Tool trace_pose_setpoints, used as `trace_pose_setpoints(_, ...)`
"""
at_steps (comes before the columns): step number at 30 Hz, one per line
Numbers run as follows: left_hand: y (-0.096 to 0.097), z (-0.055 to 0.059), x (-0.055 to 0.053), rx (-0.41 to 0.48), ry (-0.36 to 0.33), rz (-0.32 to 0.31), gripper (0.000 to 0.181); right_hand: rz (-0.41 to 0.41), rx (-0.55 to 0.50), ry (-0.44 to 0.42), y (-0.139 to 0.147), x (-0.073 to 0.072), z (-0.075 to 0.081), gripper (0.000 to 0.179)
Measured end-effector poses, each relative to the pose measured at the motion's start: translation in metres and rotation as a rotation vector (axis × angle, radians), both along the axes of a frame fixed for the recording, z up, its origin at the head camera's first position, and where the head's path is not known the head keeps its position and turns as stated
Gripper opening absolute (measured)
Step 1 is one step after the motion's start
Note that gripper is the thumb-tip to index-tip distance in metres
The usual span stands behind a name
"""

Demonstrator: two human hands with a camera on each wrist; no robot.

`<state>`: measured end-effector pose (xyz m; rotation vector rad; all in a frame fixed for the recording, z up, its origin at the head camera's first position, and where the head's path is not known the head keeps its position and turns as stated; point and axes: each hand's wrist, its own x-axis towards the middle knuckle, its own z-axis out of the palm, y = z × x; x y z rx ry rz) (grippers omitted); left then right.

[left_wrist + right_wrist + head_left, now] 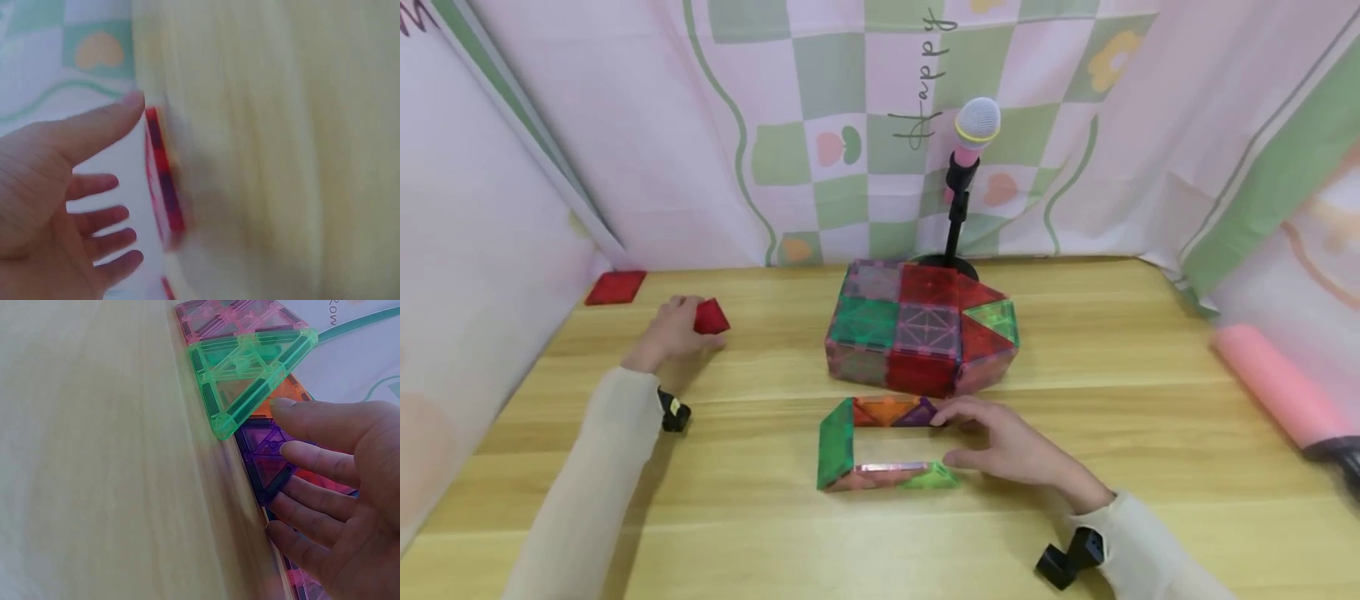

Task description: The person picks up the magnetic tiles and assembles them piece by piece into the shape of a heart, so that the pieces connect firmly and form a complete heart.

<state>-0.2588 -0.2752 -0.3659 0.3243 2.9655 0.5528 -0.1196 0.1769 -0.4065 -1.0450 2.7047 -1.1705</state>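
My left hand (672, 333) is at a small red magnetic tile (711, 317) on the left of the table. In the left wrist view the thumb tip lies right at the upper end of the tile's edge (164, 175), and the other fingers are spread loosely. My right hand (1000, 437) reaches to the right end of a low frame of upright tiles. Its fingertips are at a purple triangle tile (265, 456), with the thumb close to a light green triangle tile (244, 375). Orange tiles (880, 409) and a green tile (835, 446) form other sides.
Behind the frame stands a larger box of coloured tiles (928, 329) with a pointed right end. Another red tile (616, 287) lies at the far left. A microphone (973, 125) on a stand is at the back, and a pink cylinder (1277, 383) lies at the right.
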Motion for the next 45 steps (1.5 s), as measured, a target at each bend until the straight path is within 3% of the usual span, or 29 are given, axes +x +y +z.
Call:
trace_pose_setpoints(3,-0.013,-0.003,-0.006,0.017,-0.043,-0.029,0.086,0.005,0.000,-0.007,-0.001,0.001,0.000,0.034)
trace_pose_setpoints(7,-0.022,-0.008,-0.009,-0.020,-0.067,-0.093,0.079,0.013,0.005,-0.014,-0.001,0.002,0.000,0.034)
trace_pose_setpoints(10,-0.019,-0.010,-0.007,-0.065,-0.059,-0.101,0.074,0.012,0.015,-0.013,0.000,0.002,0.001,0.035)
trace_pose_setpoints(15,-0.005,-0.010,0.000,-0.109,-0.024,-0.089,0.081,-0.002,0.018,-0.006,0.000,0.001,0.001,0.036)
trace_pose_setpoints(21,0.019,0.006,0.025,-0.064,0.008,-0.111,0.085,-0.007,0.014,-0.009,0.001,-0.001,0.002,0.036)
trace_pose_setpoints(28,0.064,0.040,0.066,-0.017,0.127,-0.141,0.083,0.000,0.026,-0.013,0.001,0.002,0.005,0.038)
trace_pose_setpoints(33,0.096,0.058,0.095,0.021,0.201,-0.230,0.079,0.000,0.027,-0.008,0.001,0.003,0.005,0.040)
trace_pose_setpoints(36,0.118,0.059,0.108,0.043,0.232,-0.320,0.077,-0.006,0.030,-0.004,0.001,0.004,0.005,0.041)
trace_pose_setpoints(41,0.155,0.052,0.125,0.033,0.232,-0.464,0.079,-0.006,0.031,-0.008,0.001,0.004,0.005,0.040)
trace_pose_setpoints(45,0.179,0.042,0.133,-0.012,0.220,-0.528,0.080,0.007,0.023,-0.013,0.001,0.003,0.004,0.040)
